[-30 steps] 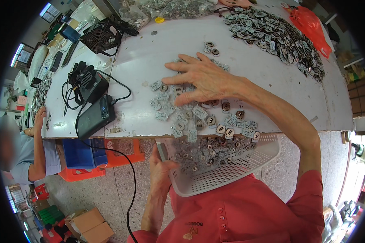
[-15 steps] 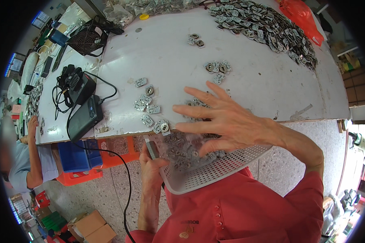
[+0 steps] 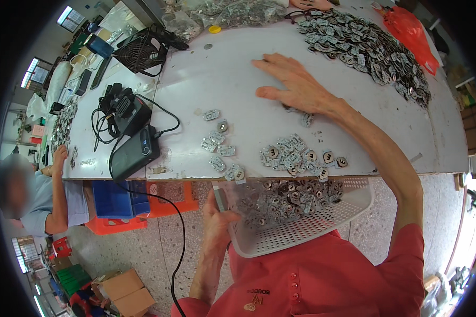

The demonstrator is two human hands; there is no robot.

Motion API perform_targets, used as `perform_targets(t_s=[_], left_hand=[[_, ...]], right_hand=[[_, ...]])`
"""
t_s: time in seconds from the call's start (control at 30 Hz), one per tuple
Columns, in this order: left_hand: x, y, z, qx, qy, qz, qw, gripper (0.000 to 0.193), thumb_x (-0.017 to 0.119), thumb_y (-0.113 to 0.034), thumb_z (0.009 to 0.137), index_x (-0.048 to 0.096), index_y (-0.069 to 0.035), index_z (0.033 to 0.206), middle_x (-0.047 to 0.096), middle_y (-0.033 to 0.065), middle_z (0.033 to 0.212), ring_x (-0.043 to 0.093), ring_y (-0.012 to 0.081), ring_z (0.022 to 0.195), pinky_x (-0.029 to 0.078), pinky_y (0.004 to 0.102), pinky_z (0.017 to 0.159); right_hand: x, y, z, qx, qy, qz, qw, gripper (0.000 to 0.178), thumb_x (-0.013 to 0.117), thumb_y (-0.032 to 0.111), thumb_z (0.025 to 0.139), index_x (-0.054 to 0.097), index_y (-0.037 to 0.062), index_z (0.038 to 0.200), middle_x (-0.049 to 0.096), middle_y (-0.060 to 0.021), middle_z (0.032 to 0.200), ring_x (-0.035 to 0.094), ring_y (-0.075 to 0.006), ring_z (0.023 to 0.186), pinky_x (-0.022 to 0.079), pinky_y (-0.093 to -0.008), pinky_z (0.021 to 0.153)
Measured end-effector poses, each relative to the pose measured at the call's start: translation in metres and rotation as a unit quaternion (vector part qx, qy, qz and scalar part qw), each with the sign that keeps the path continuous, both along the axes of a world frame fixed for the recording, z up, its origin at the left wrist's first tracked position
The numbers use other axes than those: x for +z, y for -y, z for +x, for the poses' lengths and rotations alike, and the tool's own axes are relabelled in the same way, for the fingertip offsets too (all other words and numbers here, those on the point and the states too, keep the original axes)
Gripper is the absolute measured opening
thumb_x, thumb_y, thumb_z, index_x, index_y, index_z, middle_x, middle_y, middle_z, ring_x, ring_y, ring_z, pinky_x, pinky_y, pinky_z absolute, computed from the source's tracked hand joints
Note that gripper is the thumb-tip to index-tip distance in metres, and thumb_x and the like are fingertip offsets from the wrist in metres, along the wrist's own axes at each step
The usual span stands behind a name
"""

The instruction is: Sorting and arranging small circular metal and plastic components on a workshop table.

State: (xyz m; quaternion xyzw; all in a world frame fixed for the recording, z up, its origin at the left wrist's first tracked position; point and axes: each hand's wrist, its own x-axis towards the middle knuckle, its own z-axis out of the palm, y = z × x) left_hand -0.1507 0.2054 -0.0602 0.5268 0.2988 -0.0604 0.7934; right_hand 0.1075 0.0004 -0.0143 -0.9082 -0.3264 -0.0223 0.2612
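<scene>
With fingers wrapped round its left end, my left hand [image 3: 219, 219] holds a white perforated plastic basket [image 3: 301, 232] just under the table's front edge. Inside the basket lie many small grey metal parts [image 3: 291, 203], some with round dark pieces. My right hand [image 3: 293, 82] is stretched over the table, fingers spread. A few parts [image 3: 306, 120] show beside its wrist; what lies under the palm is hidden. A loose cluster of parts [image 3: 293, 153] rests at the edge above the basket. Several more parts [image 3: 217, 140] are scattered to its left.
A large heap of the same parts [image 3: 365, 53] lies at the far right beside a red plastic bag [image 3: 410, 34]. A black fan [image 3: 140, 52], a black power bank [image 3: 136, 153] and its cable occupy the left side. A person [image 3: 42, 198] sits beyond the blue crate [image 3: 116, 198].
My right hand has moved away from the basket to the far part of the table, uncovering the cluster at the edge. My left hand keeps its hold. The whole view has shifted slightly.
</scene>
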Motion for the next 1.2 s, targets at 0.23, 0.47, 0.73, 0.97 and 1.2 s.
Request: perform_targets(t_s=[0.23, 0.47, 0.73, 0.97, 1.2], left_hand=[[0.002, -0.001, 0.000, -0.003, -0.005, 0.005, 1.000, 0.076, 0.049, 0.016, 0.057, 0.050, -0.004, 0.131, 0.061, 0.0108, 0.113, 0.063, 0.0252, 0.100, 0.056, 0.0335, 0.077], [0.000, -0.003, -0.001, 0.007, 0.008, -0.005, 1.000, 0.076, 0.053, 0.016, 0.053, 0.051, -0.001, 0.127, 0.064, 0.0129, 0.111, 0.065, 0.0277, 0.099, 0.056, 0.0372, 0.082], [-0.001, -0.003, -0.003, 0.028, 0.002, -0.015, 0.999, 0.077, 0.051, 0.016, 0.053, 0.048, 0.000, 0.129, 0.061, 0.0134, 0.115, 0.063, 0.0297, 0.106, 0.055, 0.0387, 0.084], [-0.007, -0.005, -0.004, 0.005, 0.012, 0.008, 1.000, 0.072, 0.051, 0.015, 0.056, 0.051, -0.001, 0.126, 0.062, 0.0113, 0.112, 0.063, 0.0264, 0.102, 0.054, 0.0356, 0.081], [-0.006, -0.004, -0.003, -0.007, 0.002, 0.018, 1.000, 0.071, 0.049, 0.017, 0.056, 0.053, -0.002, 0.124, 0.063, 0.0114, 0.109, 0.064, 0.0258, 0.100, 0.056, 0.0351, 0.074]], right_hand=[[0.013, -0.071, -0.037, 0.179, 0.011, -0.023, 0.984, 0.074, 0.061, 0.057, 0.084, 0.047, 0.0135, 0.142, 0.033, -0.0226, 0.150, 0.025, -0.0412, 0.141, 0.016, -0.0628, 0.112], [0.013, -0.059, -0.073, 0.314, 0.063, -0.028, 0.947, 0.061, 0.063, 0.048, 0.084, 0.054, 0.0122, 0.132, 0.038, -0.0175, 0.147, 0.031, -0.0407, 0.138, 0.023, -0.0640, 0.109], [0.020, -0.008, -0.136, 0.344, 0.076, 0.000, 0.936, 0.053, 0.069, 0.042, 0.080, 0.056, 0.0153, 0.124, 0.044, -0.0106, 0.142, 0.037, -0.0356, 0.134, 0.031, -0.0539, 0.107], [0.035, 0.067, -0.131, 0.114, 0.090, -0.050, 0.988, 0.073, 0.070, 0.048, 0.077, 0.047, 0.0181, 0.140, 0.035, -0.0140, 0.151, 0.029, -0.0361, 0.140, 0.021, -0.0547, 0.115], [0.012, 0.042, -0.148, 0.072, 0.029, -0.001, 0.997, 0.091, 0.070, 0.050, 0.076, 0.032, 0.0116, 0.149, 0.027, -0.0254, 0.151, 0.027, -0.0423, 0.139, 0.022, -0.0528, 0.115]])
